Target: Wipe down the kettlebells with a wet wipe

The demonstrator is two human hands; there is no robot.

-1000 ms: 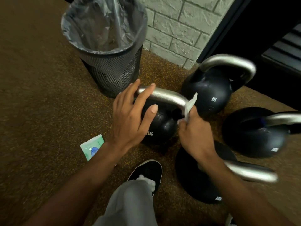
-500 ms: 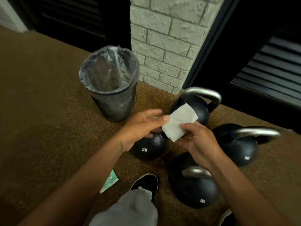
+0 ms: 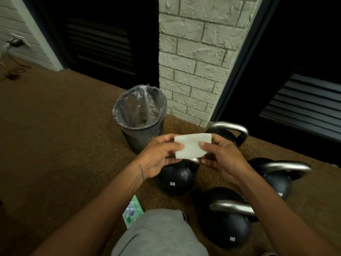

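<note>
A white wet wipe (image 3: 191, 145) is stretched flat between both hands, held in the air above the floor. My left hand (image 3: 159, 156) pinches its left edge and my right hand (image 3: 222, 157) pinches its right edge. Several black kettlebells with silver handles stand on the brown floor below: one under my hands (image 3: 175, 178), one at the back by the brick wall (image 3: 232, 133), one at the right (image 3: 276, 178), one nearest me (image 3: 225, 218). My hands partly hide the handle of the kettlebell under them.
A black mesh waste bin (image 3: 142, 119) with a clear liner stands left of the kettlebells, against the brick pillar (image 3: 193, 61). A green wipe packet (image 3: 132, 211) lies on the floor by my grey-clad knee (image 3: 160, 235). Dark louvred doors flank the pillar.
My hands left the kettlebell handle and rose with the wipe. The wipe, bunched in my right hand before, is now spread flat between both hands. The view pulled back and up.
</note>
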